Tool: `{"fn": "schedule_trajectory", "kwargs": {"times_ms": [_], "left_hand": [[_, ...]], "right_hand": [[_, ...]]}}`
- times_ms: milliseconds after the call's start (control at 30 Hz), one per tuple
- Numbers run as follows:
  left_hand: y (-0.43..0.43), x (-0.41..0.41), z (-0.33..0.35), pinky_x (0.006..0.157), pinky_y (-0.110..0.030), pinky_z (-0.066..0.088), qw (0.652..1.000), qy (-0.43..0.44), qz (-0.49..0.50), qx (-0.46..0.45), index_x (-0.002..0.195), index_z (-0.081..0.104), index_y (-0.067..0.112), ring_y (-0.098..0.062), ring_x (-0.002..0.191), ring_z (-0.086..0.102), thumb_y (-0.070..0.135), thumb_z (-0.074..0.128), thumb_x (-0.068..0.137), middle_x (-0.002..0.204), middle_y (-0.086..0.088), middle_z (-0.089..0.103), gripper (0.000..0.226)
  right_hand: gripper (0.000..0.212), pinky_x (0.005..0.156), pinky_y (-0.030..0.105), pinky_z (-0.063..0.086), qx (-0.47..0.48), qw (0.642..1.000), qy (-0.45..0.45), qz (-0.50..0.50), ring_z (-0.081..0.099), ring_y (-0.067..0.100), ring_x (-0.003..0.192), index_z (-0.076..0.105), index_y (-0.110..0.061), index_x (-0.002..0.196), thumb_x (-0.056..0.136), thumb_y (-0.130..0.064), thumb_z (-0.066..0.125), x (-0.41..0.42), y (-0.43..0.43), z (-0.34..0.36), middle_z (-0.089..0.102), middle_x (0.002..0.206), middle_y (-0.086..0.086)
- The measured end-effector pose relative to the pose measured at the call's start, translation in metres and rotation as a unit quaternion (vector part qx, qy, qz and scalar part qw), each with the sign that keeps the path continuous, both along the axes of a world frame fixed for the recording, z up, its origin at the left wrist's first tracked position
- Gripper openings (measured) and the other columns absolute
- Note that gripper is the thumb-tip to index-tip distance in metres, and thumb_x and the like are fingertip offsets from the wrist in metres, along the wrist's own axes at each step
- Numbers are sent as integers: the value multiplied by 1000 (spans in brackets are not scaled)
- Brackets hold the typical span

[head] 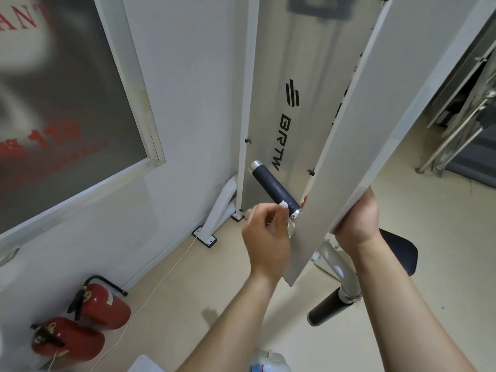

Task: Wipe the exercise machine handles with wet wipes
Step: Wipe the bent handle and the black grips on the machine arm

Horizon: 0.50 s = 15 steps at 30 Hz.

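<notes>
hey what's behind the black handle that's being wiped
Behind the black handle stands the machine's silver panel with black lettering. The handle hides the last part of that lettering, and the left hand with its wipe covers the handle's near end.

A gym room: a white weight machine point(271, 108) with padded grips, a seat point(400, 253) just right of it, extinguishers point(104, 304) on the floor to its left.

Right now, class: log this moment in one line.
left hand: wet wipe on handle grip | right hand: holding machine arm
</notes>
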<state>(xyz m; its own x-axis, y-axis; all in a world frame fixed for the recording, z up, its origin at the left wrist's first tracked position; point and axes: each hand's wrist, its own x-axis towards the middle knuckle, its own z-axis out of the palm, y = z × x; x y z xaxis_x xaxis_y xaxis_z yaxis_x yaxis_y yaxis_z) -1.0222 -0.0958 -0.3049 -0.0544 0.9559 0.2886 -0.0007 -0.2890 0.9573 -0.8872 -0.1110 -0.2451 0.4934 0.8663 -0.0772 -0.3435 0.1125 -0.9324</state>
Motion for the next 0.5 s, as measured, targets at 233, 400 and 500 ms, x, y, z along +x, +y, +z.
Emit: {"fn": "schedule_trajectory", "kwargs": {"times_ms": [233,400,500], "left_hand": [[49,8,16,64,-9,42,984,-105,96,-106,85,61,17,6,67,56,15,64,99,74,11,59,15],[-4,9,-7,65,-13,42,996,-47,-9,-81,79,62,23,-2,66,56,18,62,100,69,16,62,21],[9,8,-4,65,-21,44,994,-66,-3,-91,77,63,22,-5,64,56,19,65,98,66,15,61,22]], "right_hand": [[49,86,52,41,-8,1000,-6,-6,53,41,99,60,-7,111,81,-42,43,1,2,-1,60,91,16],[47,85,52,40,-1,1000,-8,-6,53,41,97,61,-5,106,82,-42,43,2,4,-3,59,91,18],[46,85,52,41,-8,1000,-6,-5,54,41,99,63,-8,103,82,-44,43,5,4,-5,61,91,17]]}}
